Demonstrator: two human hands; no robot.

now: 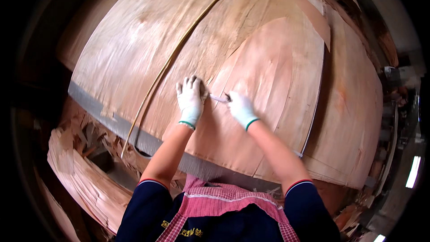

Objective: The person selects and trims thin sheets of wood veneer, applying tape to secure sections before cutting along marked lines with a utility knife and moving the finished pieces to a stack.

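Note:
A stack of thin wood veneer sheets (148,40) lies in front of me, its top sheets pale brown with long grain lines. A pinker veneer piece with a rounded far end (264,62) lies on top, right of the middle. My left hand (190,101), in a white glove with a green cuff, rests flat on the veneer with its fingers apart. My right hand (242,109), gloved alike, is closed around a slim, knife-like tool (218,99). Its pale end points toward my left hand, with a dark part at my fingers. Motion blurs the tool's details.
A long, thin tan strip (179,47) runs diagonally across the veneer and hangs over its near edge. Grey edging (116,118) borders the near left. Torn veneer scraps (85,139) and a bundle of sheets (89,181) lie lower left. Another veneer stack (351,103) stands at the right.

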